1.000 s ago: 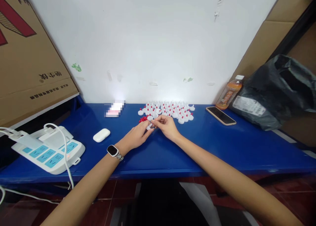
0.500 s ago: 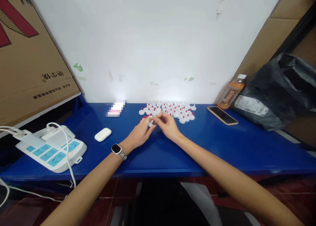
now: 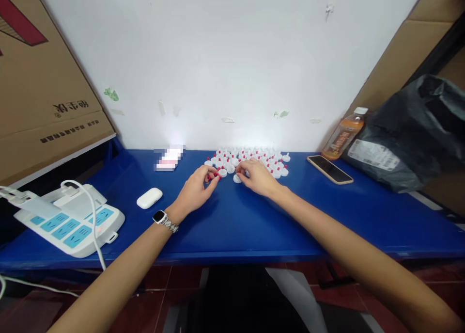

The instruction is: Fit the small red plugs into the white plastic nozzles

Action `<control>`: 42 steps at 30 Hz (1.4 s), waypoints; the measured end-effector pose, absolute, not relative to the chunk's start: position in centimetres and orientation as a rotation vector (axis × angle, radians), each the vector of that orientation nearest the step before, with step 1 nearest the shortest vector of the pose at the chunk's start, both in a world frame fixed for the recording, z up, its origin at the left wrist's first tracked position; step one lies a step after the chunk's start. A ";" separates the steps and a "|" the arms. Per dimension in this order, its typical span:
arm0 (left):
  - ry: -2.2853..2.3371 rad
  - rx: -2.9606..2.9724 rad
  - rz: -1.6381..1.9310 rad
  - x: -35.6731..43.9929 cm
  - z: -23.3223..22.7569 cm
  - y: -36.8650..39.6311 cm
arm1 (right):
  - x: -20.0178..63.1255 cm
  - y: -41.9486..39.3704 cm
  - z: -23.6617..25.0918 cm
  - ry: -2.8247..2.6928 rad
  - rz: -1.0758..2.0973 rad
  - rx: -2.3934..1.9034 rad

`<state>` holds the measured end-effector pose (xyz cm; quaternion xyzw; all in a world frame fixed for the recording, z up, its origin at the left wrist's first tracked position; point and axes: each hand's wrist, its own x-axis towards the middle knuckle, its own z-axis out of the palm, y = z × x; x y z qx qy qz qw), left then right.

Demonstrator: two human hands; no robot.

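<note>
Here's the right grip (image 3: 258, 177), narrow, fingertips bunched at a white cap (image 3: 237, 179) on the bench (image 3: 225, 226); whether it's pinched, I can't tell. To its left, the left grip (image 3: 196, 187) curls, slightly parted, over small red tips (image 3: 218, 176), probably heaped there for easy picking; can't tell if one's held. Beyond both grips, red-tipped caps (image 3: 278, 173) stand spout-up, broad bases likely steadying them. Farther out, an earbud case (image 3: 149, 198) left, a phone (image 3: 330, 169) and bottle (image 3: 343, 135) right, presumably set aside for elbow room.
</note>
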<state>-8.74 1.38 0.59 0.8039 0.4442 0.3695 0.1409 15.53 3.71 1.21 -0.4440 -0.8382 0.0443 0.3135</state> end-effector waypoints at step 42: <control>1.294 2.296 0.922 -11.4 1.9 4.7 | 11.3 3.6 1.4 -2.518 -0.093 -1.035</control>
